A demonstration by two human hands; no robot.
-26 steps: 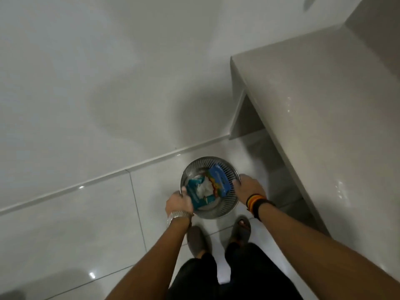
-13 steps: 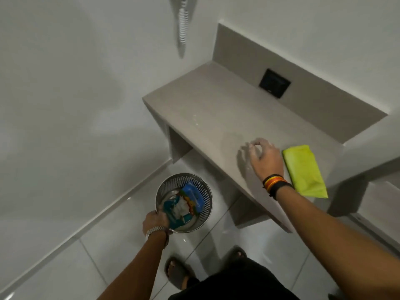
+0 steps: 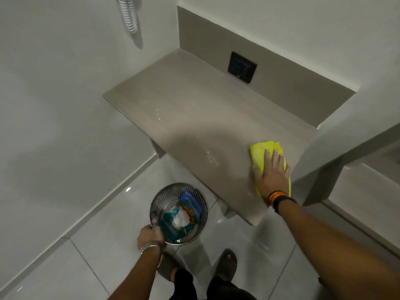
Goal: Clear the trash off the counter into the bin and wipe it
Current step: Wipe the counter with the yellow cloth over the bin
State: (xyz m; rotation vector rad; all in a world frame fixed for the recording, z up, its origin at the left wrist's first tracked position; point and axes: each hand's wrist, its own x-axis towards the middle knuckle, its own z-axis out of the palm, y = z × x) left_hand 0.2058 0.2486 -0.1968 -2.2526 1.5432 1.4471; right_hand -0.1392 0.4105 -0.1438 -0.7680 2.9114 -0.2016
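Observation:
A round metal mesh bin [image 3: 195, 195] stands on the floor below the counter's front edge, holding blue and teal wrappers with white crumpled paper [image 3: 180, 217]. My left hand [image 3: 150, 234] grips the bin's near rim. On the beige counter [image 3: 184, 105], a yellow cloth [image 3: 258, 153] lies near the right front edge. My right hand [image 3: 271, 174] presses flat on the cloth, fingers spread over it. A few wet glints show on the counter left of the cloth.
A black square wall plate [image 3: 242, 67] sits in the backsplash behind the counter. A coiled white cord [image 3: 129, 16] hangs on the wall at upper left. A lower ledge [image 3: 365, 195] runs off to the right. My sandalled feet [image 3: 226, 263] stand on glossy floor tiles.
My right hand left the bin's rim, rose to the counter and came down on the yellow cloth. My left hand stays on the bin. The view swung up toward the counter.

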